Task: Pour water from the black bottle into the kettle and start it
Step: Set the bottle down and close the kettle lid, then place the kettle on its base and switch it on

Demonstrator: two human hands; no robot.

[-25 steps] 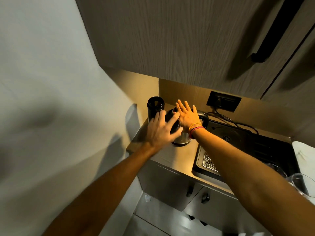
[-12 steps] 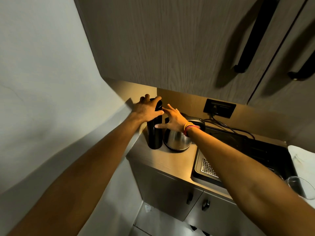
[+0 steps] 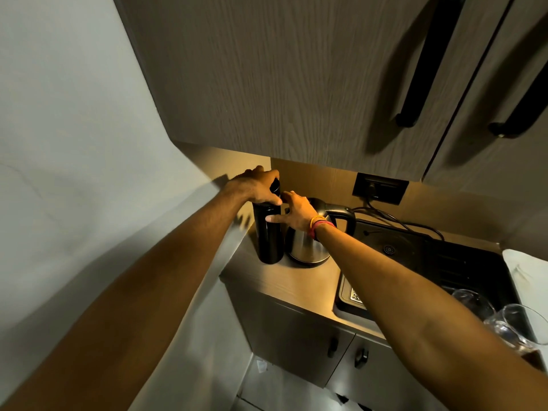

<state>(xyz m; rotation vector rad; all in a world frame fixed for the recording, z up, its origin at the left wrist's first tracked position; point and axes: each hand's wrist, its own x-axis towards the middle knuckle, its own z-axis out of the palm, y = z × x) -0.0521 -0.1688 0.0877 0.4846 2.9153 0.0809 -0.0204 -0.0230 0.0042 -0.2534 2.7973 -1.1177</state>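
Observation:
The tall black bottle (image 3: 269, 238) stands upright on the counter's left end, against the wall corner. My left hand (image 3: 257, 186) is wrapped over its top, covering the cap. Right beside it stands the steel kettle (image 3: 305, 247) with a black handle pointing right. My right hand (image 3: 296, 213) hovers over the kettle's lid with fingers spread, its thumb touching the bottle's side. The kettle's lid is hidden under that hand.
A wall socket (image 3: 380, 188) with a plugged cable sits behind the kettle. A black sink (image 3: 430, 262) lies to the right, with clear glasses (image 3: 516, 324) at its near right. Upper cabinets (image 3: 296, 84) hang low overhead. Wooden countertop (image 3: 296, 289) fronts the kettle.
My left hand rose from the kettle's side to the bottle's top and closed on it. My right hand shifted left over the kettle until its thumb reached the bottle.

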